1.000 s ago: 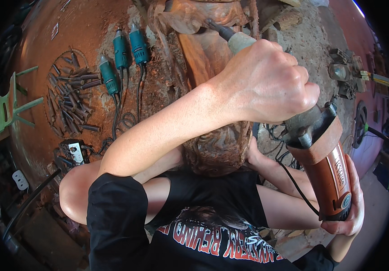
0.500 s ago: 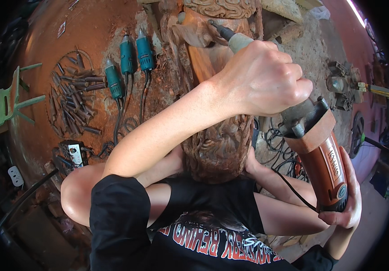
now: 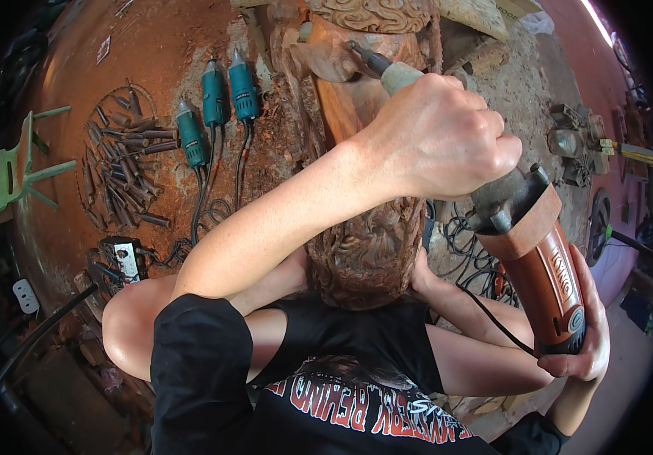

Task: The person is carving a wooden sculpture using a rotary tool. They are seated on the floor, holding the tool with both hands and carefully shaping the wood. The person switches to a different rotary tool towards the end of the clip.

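The left hand [image 3: 447,136] is wrapped in a fist around the grey neck of an orange-brown grinder [image 3: 542,277], while the right hand [image 3: 593,345] cups the rear end of its body. The grinder slants up and to the left, its dark bit [image 3: 370,56] over the far part of a wood carving [image 3: 368,258]; whether the tip touches the wood cannot be told. The carving lies on the floor [image 3: 53,243] between the person's bent legs and runs away from them, its middle hidden by the left forearm. Compared with half a second ago, the tip has moved slightly over the wood toward the person, and both hands have kept their grips. Compared with a second ago, the view has shifted, so that more of the curled relief at the carving's far end shows. Left of the carving, three teal grinders [image 3: 214,95] lie where they were, beside a pile of brown rods [image 3: 125,163]. Cords [image 3: 459,246] tangle to the right, and a green chair [image 3: 6,182] stays at far left.
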`<state>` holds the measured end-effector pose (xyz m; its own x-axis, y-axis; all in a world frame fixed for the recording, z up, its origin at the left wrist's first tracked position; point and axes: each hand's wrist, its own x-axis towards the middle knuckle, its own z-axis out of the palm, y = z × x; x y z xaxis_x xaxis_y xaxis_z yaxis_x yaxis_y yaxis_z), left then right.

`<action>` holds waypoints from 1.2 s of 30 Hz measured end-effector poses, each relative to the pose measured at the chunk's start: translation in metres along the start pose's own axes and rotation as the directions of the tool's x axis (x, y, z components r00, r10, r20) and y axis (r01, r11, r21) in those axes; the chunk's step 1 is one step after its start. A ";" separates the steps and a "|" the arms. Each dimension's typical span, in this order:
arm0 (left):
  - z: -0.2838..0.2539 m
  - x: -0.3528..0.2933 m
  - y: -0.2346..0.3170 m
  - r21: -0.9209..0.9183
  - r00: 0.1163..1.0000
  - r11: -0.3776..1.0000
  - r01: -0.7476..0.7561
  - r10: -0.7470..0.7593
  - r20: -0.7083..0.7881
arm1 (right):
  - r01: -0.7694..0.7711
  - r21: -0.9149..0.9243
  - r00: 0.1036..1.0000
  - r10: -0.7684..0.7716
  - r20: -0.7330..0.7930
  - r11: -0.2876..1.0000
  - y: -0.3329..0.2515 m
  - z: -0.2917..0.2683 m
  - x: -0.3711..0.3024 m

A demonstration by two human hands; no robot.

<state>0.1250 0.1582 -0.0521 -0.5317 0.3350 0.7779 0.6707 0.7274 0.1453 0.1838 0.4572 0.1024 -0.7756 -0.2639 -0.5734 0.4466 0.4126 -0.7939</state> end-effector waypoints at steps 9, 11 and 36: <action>0.000 -0.001 0.006 -0.002 1.000 1.000 -0.001 0.001 0.022 | -0.016 0.000 1.000 0.016 -0.004 1.000 0.005 0.000 -0.004; 0.001 -0.002 0.007 0.000 1.000 1.000 -0.004 0.004 0.022 | -0.021 0.001 1.000 0.021 -0.006 1.000 0.006 -0.001 -0.005; 0.015 -0.003 0.027 -0.073 0.999 0.997 -0.033 0.035 0.030 | -0.110 -0.012 0.993 0.109 -0.052 0.994 0.020 -0.002 -0.029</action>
<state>0.1369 0.1855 -0.0593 -0.5232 0.3784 0.7636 0.7238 0.6704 0.1637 0.2136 0.4751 0.1035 -0.7446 -0.1715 -0.6451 0.5238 0.4491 -0.7239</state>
